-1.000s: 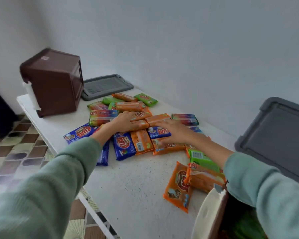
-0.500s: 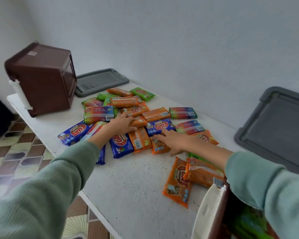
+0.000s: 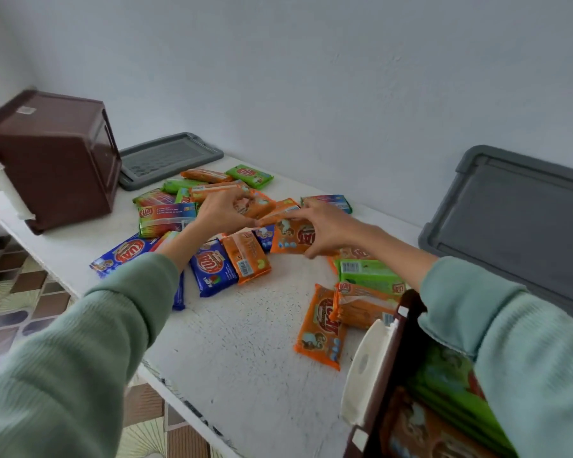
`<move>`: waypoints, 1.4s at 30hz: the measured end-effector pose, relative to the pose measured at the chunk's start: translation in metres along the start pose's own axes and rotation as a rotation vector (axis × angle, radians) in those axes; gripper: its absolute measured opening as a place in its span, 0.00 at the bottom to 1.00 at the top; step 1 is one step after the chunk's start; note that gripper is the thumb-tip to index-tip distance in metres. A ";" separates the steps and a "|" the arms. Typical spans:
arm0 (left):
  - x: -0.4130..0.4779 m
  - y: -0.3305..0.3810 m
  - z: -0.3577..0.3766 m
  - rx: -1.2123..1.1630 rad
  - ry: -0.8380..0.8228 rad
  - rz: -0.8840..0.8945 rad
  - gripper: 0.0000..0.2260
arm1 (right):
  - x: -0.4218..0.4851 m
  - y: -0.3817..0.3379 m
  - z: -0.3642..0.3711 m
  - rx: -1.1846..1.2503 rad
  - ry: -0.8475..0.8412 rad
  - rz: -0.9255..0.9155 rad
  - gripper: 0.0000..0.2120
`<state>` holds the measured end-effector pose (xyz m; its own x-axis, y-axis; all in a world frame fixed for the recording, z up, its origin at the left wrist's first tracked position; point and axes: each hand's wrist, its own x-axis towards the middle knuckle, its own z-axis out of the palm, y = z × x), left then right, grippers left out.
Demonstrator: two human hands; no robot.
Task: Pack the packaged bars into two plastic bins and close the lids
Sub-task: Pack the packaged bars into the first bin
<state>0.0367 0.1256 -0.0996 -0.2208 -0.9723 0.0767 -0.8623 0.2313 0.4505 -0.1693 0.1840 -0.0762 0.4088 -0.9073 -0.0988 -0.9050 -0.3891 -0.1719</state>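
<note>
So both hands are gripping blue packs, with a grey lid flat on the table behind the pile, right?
Not blue. The head view shows the left hand gripping one orange pack and the right hand another orange pack. The grey lid does lie flat behind the pile.

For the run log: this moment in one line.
left hand: holds orange bar | right hand: holds second orange bar | near bin: part-filled, open
</note>
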 end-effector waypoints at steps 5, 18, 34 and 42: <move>-0.014 0.063 -0.032 -0.001 -0.051 0.264 0.27 | -0.057 0.009 -0.050 -0.014 0.114 0.096 0.40; -0.122 0.218 -0.010 0.001 -0.262 0.890 0.32 | -0.316 -0.007 -0.075 0.040 0.077 0.380 0.39; -0.199 0.210 0.065 0.406 -0.172 1.565 0.34 | -0.380 -0.028 0.021 -0.010 -0.192 0.532 0.37; -0.203 0.215 0.076 0.534 -0.195 1.669 0.31 | -0.374 -0.033 0.032 -0.153 -0.165 0.503 0.37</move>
<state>-0.1381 0.3755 -0.0860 -0.9537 0.3006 -0.0056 0.2877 0.9070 -0.3076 -0.2882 0.5418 -0.0651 -0.0767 -0.9550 -0.2864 -0.9952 0.0560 0.0798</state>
